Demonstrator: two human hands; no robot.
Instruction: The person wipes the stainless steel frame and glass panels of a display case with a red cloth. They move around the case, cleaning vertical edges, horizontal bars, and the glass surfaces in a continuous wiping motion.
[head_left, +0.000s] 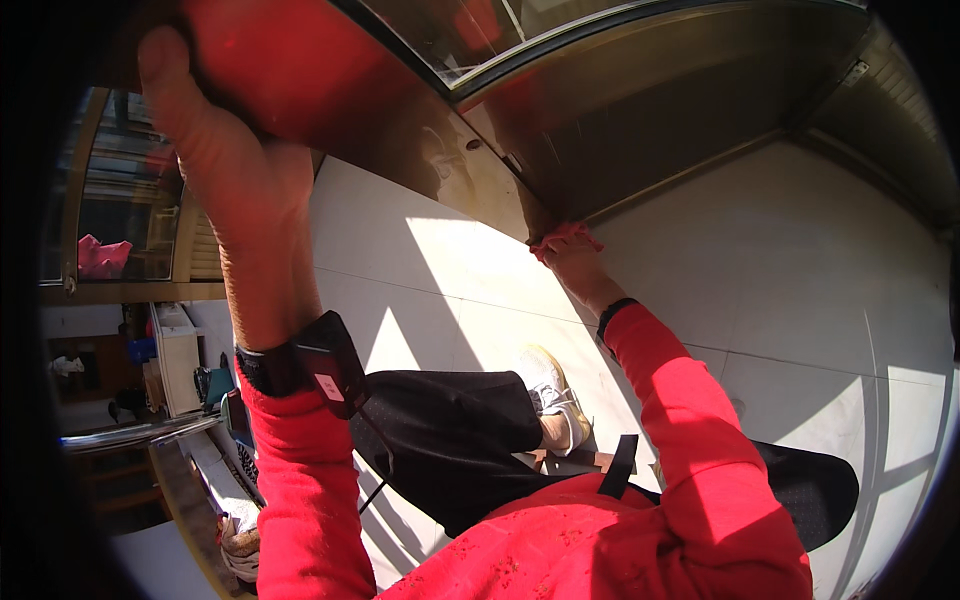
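Observation:
My right hand (576, 266) grips a crumpled red cloth (567, 238) against the bottom corner of a shiny brown metal door panel (360, 97), close to the floor. My left hand (240, 165) is raised beside the same panel at the upper left, thumb pointing up. Its other fingers are hidden, so I cannot tell whether they hold the panel's edge. Red from my sleeves shows as a blurred reflection on the panel. A small hole (472, 145) and a latch slot (513, 162) lie along its edge.
Behind is a dark panel (660, 112) with glass (465, 30) above. White floor tiles (810, 247) carry sun and shadow. My white shoe (555, 390) stands below. At left are a window (131, 187) showing a pink cloth (103, 257), a white cabinet (177, 360) and metal rods (139, 435).

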